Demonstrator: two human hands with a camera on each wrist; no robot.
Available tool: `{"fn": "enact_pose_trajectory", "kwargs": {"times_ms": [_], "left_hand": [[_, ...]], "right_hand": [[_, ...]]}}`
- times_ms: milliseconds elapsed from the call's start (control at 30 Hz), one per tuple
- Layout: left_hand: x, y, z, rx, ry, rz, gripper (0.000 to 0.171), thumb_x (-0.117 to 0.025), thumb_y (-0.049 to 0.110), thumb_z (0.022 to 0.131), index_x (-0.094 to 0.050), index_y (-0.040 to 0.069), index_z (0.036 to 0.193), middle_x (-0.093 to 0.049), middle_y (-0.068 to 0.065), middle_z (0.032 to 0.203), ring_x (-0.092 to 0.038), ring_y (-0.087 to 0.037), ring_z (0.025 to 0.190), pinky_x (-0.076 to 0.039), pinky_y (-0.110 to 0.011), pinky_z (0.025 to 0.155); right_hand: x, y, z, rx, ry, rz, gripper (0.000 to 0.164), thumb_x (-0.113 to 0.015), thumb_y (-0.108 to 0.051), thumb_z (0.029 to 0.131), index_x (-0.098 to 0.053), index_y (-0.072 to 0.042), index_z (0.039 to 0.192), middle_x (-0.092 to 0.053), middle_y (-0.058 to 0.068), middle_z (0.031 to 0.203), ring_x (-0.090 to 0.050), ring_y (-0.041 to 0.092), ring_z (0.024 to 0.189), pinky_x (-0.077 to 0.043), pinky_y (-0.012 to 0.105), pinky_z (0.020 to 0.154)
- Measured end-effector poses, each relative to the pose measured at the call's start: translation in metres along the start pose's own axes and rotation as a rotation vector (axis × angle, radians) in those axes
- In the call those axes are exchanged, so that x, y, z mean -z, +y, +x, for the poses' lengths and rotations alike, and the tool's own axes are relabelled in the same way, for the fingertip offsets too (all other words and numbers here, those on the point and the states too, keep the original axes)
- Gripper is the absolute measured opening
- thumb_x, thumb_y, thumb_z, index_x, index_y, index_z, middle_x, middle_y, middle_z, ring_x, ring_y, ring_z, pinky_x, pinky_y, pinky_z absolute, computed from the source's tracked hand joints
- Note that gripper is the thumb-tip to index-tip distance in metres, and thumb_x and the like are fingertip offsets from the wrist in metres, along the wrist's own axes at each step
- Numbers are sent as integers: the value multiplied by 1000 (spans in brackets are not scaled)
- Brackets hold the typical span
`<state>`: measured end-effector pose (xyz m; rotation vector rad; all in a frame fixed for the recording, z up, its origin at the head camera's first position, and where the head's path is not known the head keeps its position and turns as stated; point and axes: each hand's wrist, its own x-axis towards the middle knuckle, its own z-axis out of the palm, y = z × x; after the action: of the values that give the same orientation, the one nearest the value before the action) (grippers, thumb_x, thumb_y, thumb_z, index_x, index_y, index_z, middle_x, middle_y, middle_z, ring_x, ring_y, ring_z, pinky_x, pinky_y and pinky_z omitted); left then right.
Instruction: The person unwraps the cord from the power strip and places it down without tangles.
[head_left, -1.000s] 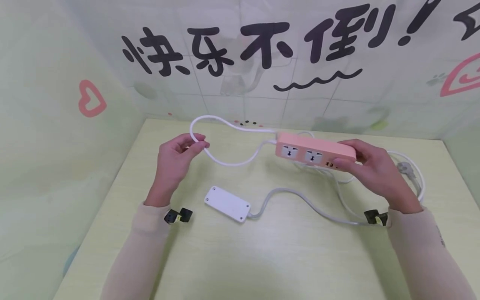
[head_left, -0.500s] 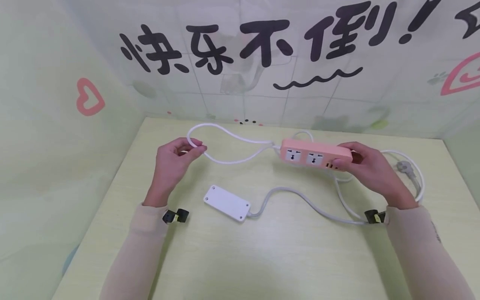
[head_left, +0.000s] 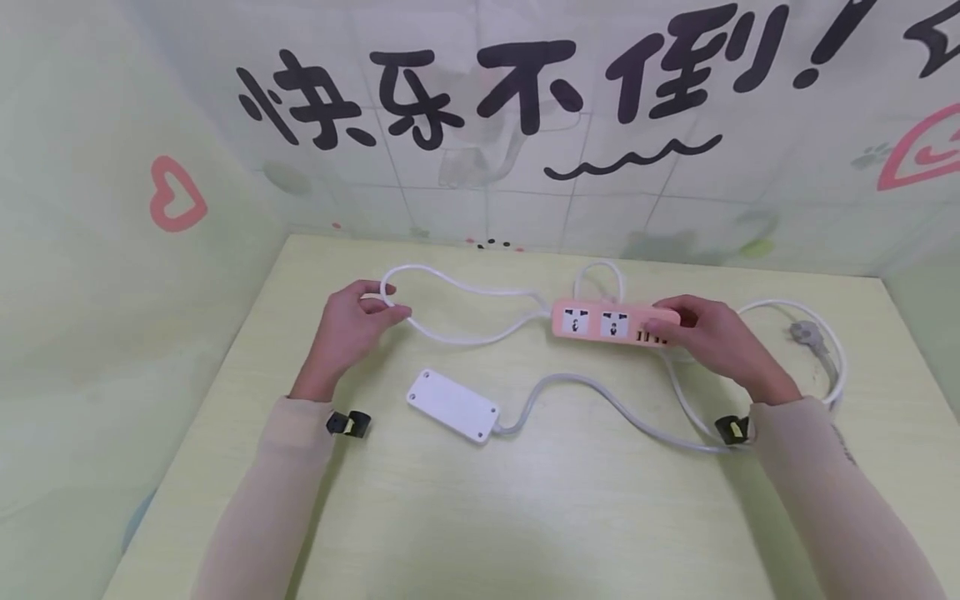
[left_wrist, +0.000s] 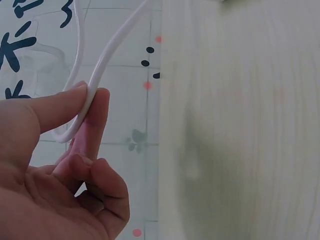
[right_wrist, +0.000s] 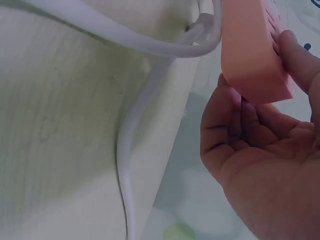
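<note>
In the head view a pink power strip (head_left: pixel 588 322) has two white sockets and several USB ports facing the camera. My right hand (head_left: pixel 697 335) grips its right end, thumb on the front face and fingers behind. A white cord (head_left: pixel 465 342) forms a loop to the left of the strip. At that loop's far left bend, my left hand (head_left: pixel 356 323) pinches the cord between thumb and fingers. The left wrist view shows the cord (left_wrist: pixel 111 49) crossing the thumb tip. Seen from the right wrist, the strip's pink end (right_wrist: pixel 250 55) sits between thumb and curled fingers.
A white rectangular power strip (head_left: pixel 453 406) lies screw side up at mid-table (head_left: pixel 525 517), its grey cord (head_left: pixel 592 385) running right. A grey plug (head_left: pixel 807 333) and coiled white cord (head_left: pixel 842 358) lie at the right. A printed cloth (head_left: pixel 480 208) hangs behind the table.
The pink strip has come down and slightly left with my right hand, its front turning more to the camera. The cord loop has sunk, while my left hand keeps its pinch, slightly lower.
</note>
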<state>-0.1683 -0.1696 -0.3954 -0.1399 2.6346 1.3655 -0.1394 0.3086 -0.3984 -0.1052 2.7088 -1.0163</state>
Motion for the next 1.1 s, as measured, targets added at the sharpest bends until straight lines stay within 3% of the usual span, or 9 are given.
{"fn": "enact_pose_trajectory", "kwargs": {"times_ms": [167,400,567,800,933,1100], "left_hand": [[2,-6,5,81,-55,39,57,-76,38,91,-58,6,133,-70,-18,129,-66,-32,119,-49,-34,86],[-2,-15,14,155,-130,122,46,-73,40,91,-64,6,121,-70,-14,127,-58,-28,114,-41,-33,91],[-6,-20,15,148,-169,193,43,-70,41,93,-65,7,118,-70,-14,120,-58,-26,108,-44,-35,93],[-11,-23,16,119,-145,243,53,-68,41,94,-60,1,128,-64,-16,123,-59,-29,109,-49,-40,95],[-9,-19,15,143,-138,229,61,-65,43,96,-54,1,138,-61,-18,132,-58,-33,118,-49,-47,103],[-5,-11,12,159,-103,223,59,-61,44,98,-50,3,140,-59,-19,135,-57,-36,122,-49,-50,104]], "right_hand": [[-3,-1,3,-35,-34,-32,59,-65,-57,94,-65,-10,130,-72,12,110,-59,23,96,-47,26,75],[-8,0,8,-63,-60,-63,65,-61,-59,96,-62,-6,133,-68,15,115,-59,26,100,-46,29,79],[-13,-3,7,-74,-127,-124,68,-57,-62,97,-61,-7,136,-68,16,121,-59,29,106,-47,35,85],[-15,-12,1,-63,-161,-135,73,-54,-58,100,-52,-2,145,-62,23,136,-59,37,119,-49,54,100],[-9,-19,-2,-50,-142,-91,76,-53,-57,101,-43,1,150,-54,25,144,-56,41,129,-49,58,103],[5,-26,-7,22,10,-51,66,-51,-47,105,-42,1,150,-56,23,138,-56,42,125,-49,57,99]]}}
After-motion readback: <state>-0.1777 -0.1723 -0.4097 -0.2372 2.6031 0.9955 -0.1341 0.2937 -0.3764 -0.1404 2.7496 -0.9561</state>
